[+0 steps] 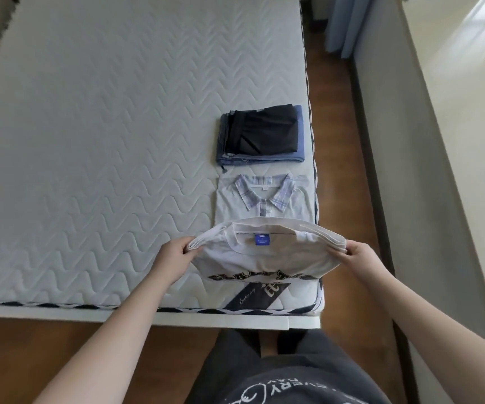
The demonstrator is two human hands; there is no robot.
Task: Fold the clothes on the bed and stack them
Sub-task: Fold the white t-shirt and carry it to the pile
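A folded white T-shirt with black lettering and a blue neck label hangs just above the near right corner of the bed. My left hand pinches its left edge and my right hand pinches its right edge. Beyond it lies a folded pale blue polo shirt with a checked collar, partly covered by the T-shirt. Farther back sits a stack with a black garment on top of folded blue jeans.
The quilted grey mattress stretches to the left and back. Its right edge borders a strip of wooden floor and a white wall. A blue curtain hangs at the top right. My legs stand at the bed's foot.
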